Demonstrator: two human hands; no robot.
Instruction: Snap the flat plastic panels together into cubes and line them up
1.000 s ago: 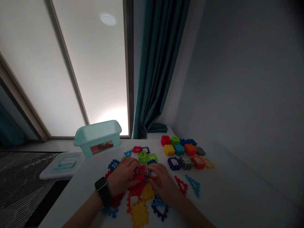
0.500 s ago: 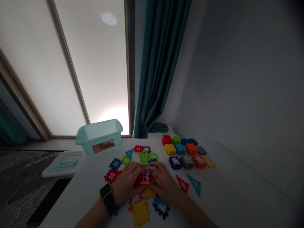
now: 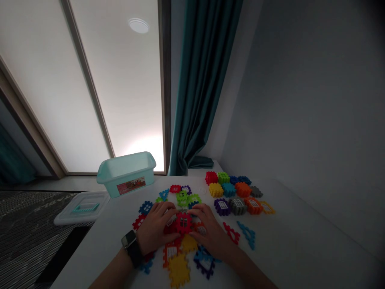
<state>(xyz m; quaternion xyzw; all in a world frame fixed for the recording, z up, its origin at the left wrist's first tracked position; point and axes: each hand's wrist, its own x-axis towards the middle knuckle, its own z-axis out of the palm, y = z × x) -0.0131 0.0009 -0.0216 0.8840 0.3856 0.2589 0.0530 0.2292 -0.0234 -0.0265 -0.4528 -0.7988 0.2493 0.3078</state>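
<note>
Red plastic, notched and windowed: the red piece (image 3: 183, 222) now turns its face to view at lower centre of the frame, where half a second ago it stood tilted and looked pinker. The left hand (image 3: 155, 225) and right hand (image 3: 212, 232) seem to grip its corners with their fingers, over loose pieces on the bench (image 3: 288, 245). Presumably it is being turned between them; the stacks (image 3: 237, 205) at lower right appear undisturbed.
</note>
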